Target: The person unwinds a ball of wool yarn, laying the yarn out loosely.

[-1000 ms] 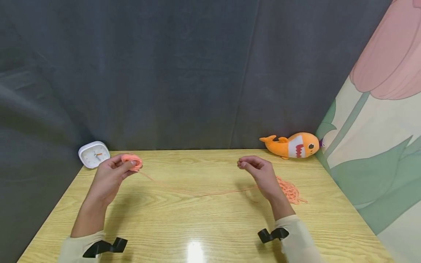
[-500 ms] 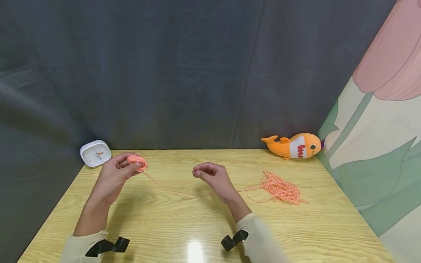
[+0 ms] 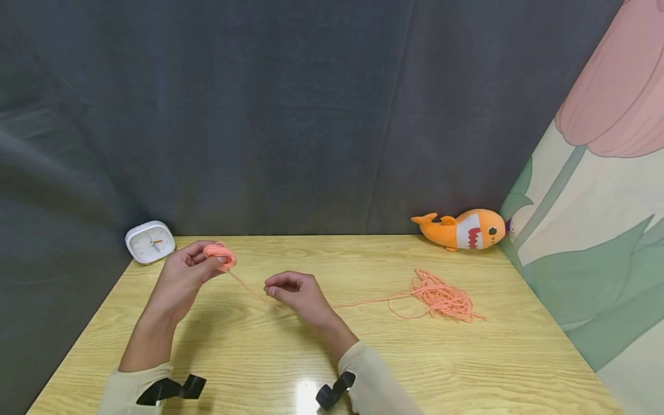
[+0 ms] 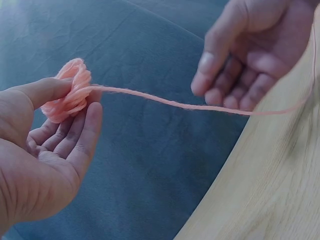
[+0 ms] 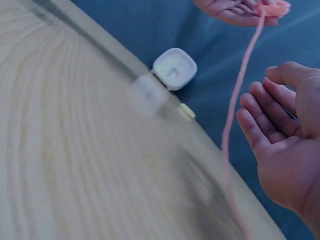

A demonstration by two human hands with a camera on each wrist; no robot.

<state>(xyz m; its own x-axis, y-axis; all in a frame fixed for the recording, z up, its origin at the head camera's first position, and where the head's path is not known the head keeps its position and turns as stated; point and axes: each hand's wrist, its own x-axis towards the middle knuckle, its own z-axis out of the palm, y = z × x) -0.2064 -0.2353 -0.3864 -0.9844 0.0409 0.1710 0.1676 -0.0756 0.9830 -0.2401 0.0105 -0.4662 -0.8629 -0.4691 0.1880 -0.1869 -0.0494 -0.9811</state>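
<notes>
My left hand (image 3: 184, 276) pinches a small wound bundle of coral yarn (image 3: 220, 256) between thumb and fingers. In the left wrist view the bundle (image 4: 70, 92) shows as looped strands under the thumb. A single yarn strand (image 4: 170, 103) runs from it to the right. My right hand (image 3: 298, 294) is right of the bundle, over the table, its fingers loosely bent. The right wrist view shows the strand (image 5: 235, 100) passing beside the fingertips of my right hand (image 5: 285, 130), with nothing between the fingers. A loose yarn pile (image 3: 443, 297) lies on the table at the right.
A white clock (image 3: 150, 242) stands at the table's back left corner. At the back right sits an orange plush shark (image 3: 464, 229). A small yellow object (image 5: 186, 111) lies near the clock. A dark curtain (image 3: 290, 115) rises behind the wooden table (image 3: 467, 369).
My right hand has moved left from beside the yarn pile toward the bundle, lowering a little. The pile is now uncovered. My left hand has shifted slightly right, still pinching the bundle.
</notes>
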